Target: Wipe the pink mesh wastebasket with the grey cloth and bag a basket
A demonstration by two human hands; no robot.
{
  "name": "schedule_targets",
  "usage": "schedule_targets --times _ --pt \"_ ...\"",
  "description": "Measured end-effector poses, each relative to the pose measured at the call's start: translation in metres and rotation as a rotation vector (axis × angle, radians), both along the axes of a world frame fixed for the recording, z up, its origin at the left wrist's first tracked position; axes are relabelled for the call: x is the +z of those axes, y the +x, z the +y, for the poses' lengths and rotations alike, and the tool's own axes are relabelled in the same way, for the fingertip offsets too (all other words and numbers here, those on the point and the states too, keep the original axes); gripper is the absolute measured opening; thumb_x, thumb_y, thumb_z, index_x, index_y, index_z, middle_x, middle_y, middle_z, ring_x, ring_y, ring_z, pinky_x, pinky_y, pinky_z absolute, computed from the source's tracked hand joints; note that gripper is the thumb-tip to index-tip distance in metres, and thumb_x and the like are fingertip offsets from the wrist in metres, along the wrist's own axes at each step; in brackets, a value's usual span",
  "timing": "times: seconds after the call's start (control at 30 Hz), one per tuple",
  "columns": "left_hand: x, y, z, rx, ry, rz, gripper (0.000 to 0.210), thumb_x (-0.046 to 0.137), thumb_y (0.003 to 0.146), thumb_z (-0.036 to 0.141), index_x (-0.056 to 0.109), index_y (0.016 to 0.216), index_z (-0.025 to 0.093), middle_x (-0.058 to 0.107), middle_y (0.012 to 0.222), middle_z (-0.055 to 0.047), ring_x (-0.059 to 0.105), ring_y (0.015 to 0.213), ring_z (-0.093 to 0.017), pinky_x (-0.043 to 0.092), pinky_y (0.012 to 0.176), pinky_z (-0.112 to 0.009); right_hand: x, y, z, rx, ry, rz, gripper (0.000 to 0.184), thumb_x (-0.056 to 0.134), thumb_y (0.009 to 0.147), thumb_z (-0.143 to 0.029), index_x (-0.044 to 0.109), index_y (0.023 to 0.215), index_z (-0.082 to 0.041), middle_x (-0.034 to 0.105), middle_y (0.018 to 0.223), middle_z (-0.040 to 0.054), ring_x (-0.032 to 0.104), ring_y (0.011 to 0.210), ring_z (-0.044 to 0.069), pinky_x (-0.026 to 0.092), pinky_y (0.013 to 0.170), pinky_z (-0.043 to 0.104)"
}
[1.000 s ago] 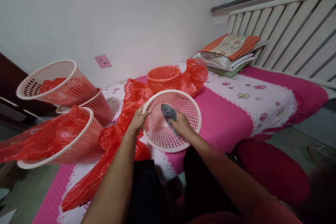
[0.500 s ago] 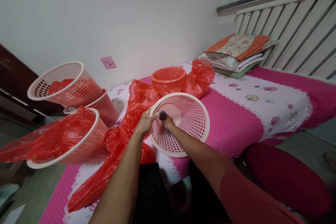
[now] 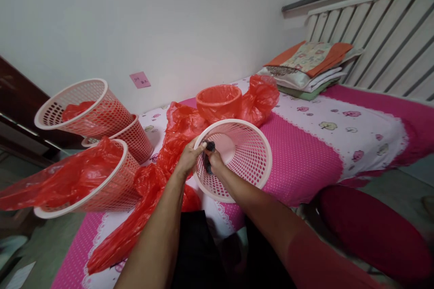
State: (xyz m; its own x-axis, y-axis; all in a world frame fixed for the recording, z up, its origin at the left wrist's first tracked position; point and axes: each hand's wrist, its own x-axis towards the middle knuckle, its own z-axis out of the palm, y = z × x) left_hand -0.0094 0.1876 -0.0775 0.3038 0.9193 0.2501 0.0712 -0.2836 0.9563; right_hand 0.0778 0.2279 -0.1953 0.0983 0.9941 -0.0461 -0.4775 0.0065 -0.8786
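A pale pink perforated plastic basket (image 3: pixel 252 158) is tipped with its mouth toward me at the bed's near edge. My left hand (image 3: pixel 188 159) is closed on its left rim, the thumb over the inside. Inside the mouth, my right hand (image 3: pixel 215 161) is closed around a dark grey cloth (image 3: pixel 208 166), pressed against the inner left wall. The cloth's upper end bunches out near my left thumb. Right behind the basket stands a bin lined with a red plastic bag (image 3: pixel 219 101). Crumpled red bags (image 3: pixel 162 151) lie just left of my left hand.
To the left are more pink baskets (image 3: pixel 127 189) with red bags in them, one resting tilted on another. Folded bedding (image 3: pixel 308 70) is stacked at the back right by a white radiator (image 3: pixel 383 40). A dark red round stool (image 3: pixel 373 235) stands at lower right.
My right hand has shifted slightly within the basket, and more of the grey cloth now shows below it. The left hand keeps its place on the rim.
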Motion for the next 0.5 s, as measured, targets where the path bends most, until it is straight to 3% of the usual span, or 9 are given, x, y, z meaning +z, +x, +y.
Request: schedule_targets --times 0.1,0.3,0.5 --pt "-0.001 0.0 0.002 0.018 0.023 0.015 0.072 0.083 0.079 0.065 0.075 0.131 0.015 0.078 0.131 -0.014 0.066 0.133 -0.035 0.046 0.119 -0.049 0.013 -0.004 -0.015 -0.038 -0.011 0.097 0.025 0.067 0.091 -0.037 0.067 0.111 -0.022 0.079 0.096 0.0028 0.075 0.091 0.022 0.06 0.086 0.035" --pt "-0.003 0.001 0.003 0.05 -0.029 0.001 0.078 0.083 0.077 0.07 0.075 0.131 0.014 0.079 0.126 -0.013 0.071 0.119 -0.032 0.053 0.109 -0.045 0.034 -0.007 -0.067 -0.05 0.081 0.19 0.038 0.071 0.082 -0.039 0.069 0.116 -0.022 0.079 0.109 0.0037 0.074 0.103 0.024 0.06 0.093 0.035" --pt "-0.001 0.001 0.003 0.066 0.015 0.069 0.063 0.081 0.079 0.057 0.076 0.128 0.017 0.079 0.127 -0.01 0.07 0.122 -0.032 0.052 0.11 -0.045 0.041 0.012 -0.113 0.007 0.144 -0.058 0.03 0.067 0.072 -0.021 0.074 0.101 -0.022 0.075 0.094 0.0009 0.07 0.09 0.022 0.058 0.089 0.034"
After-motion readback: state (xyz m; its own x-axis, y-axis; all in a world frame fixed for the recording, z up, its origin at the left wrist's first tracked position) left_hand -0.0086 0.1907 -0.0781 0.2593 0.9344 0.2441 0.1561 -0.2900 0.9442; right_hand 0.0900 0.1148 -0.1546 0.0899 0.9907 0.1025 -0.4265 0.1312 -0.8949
